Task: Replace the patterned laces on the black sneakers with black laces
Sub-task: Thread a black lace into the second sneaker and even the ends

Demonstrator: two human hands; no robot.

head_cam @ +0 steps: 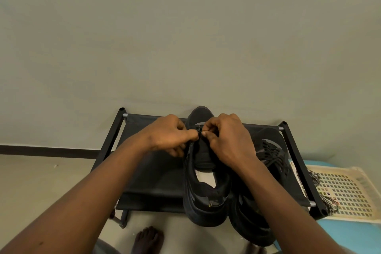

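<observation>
Two black sneakers stand side by side on a low black rack (144,175). The left sneaker (206,196) points away from me, its tongue bare and its white insole showing. My left hand (169,136) and my right hand (228,140) meet over its front eyelets, each pinching a bit of black lace (199,130) between thumb and fingers. The right sneaker (270,150) carries black laces through its eyelets and is partly hidden by my right forearm. The patterned laces (329,204) lie loose on a cream tray at the right.
The rack stands against a pale wall. A cream perforated tray (346,192) lies on a blue surface (350,235) right of the rack. My bare foot (147,239) is on the floor in front of the rack. A dark skirting strip (47,150) runs along the wall at left.
</observation>
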